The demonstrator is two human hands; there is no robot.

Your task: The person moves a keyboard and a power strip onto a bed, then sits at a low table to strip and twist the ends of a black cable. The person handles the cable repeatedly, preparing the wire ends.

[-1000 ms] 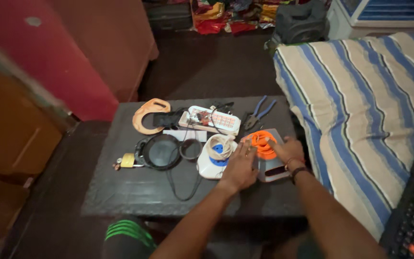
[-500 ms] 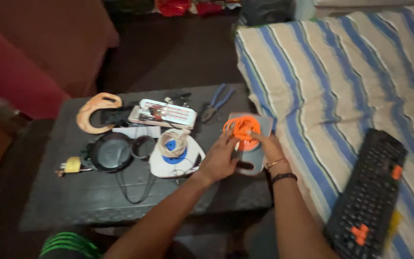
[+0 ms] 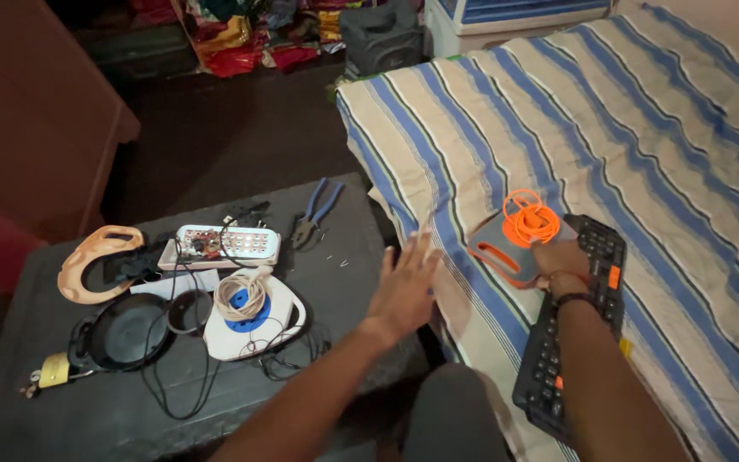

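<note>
My right hand [image 3: 560,263] grips a flat grey case with orange trim [image 3: 506,248], and a coil of orange wire [image 3: 529,217] lies on top of it. The case is over the striped bed, beside a black keyboard [image 3: 571,338]. Above the right edge of the dark low table [image 3: 335,282], my left hand [image 3: 405,287] hovers with its fingers spread and nothing in it. On the table lie a white oval part with a pale wire coil [image 3: 252,311], a white lamp board [image 3: 220,246] and blue-handled pliers [image 3: 314,214].
A tan hollow shell [image 3: 96,261], a black round part with a cord [image 3: 126,332] and a brass padlock [image 3: 53,370] lie at the table's left. A blue-and-cream striped bed [image 3: 643,145] fills the right. A dark bag [image 3: 382,36] and coloured cloth sit at the back.
My right hand has carried the grey case with the orange coil off the table to the bed. My left hand has let go of it and opened. The view swung right.
</note>
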